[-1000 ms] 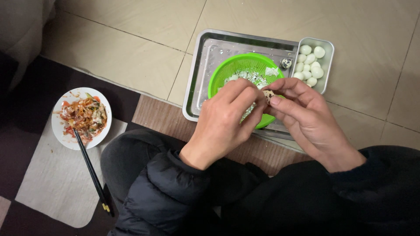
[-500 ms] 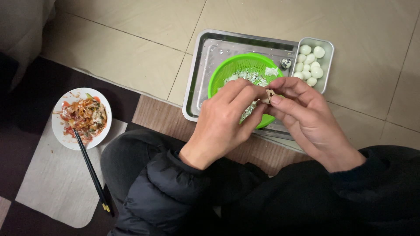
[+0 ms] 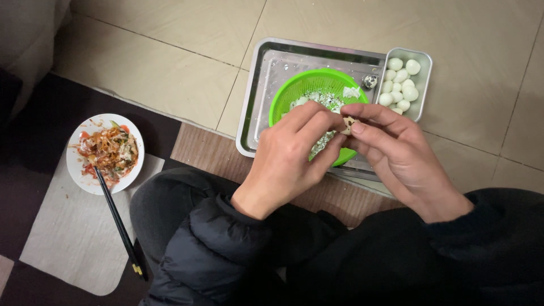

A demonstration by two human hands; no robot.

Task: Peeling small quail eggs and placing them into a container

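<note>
Both hands meet over a green plastic colander [image 3: 294, 89] that holds bits of speckled shell. My left hand [image 3: 294, 156] and my right hand [image 3: 396, 158] pinch a small speckled quail egg [image 3: 347, 123] between their fingertips. The colander stands in a metal tray [image 3: 266, 73] on the tiled floor. One unpeeled speckled egg [image 3: 369, 81] lies in the tray beside the colander. A small metal dish [image 3: 422, 90] at the tray's right end holds several peeled white eggs [image 3: 399, 85].
A white plate of shredded salad [image 3: 106, 152] sits on the mat at the left, with black chopsticks [image 3: 119, 224] leaning from it toward me. My dark trousers and black jacket sleeves fill the lower frame. A wooden board [image 3: 204, 156] lies under the tray's near edge.
</note>
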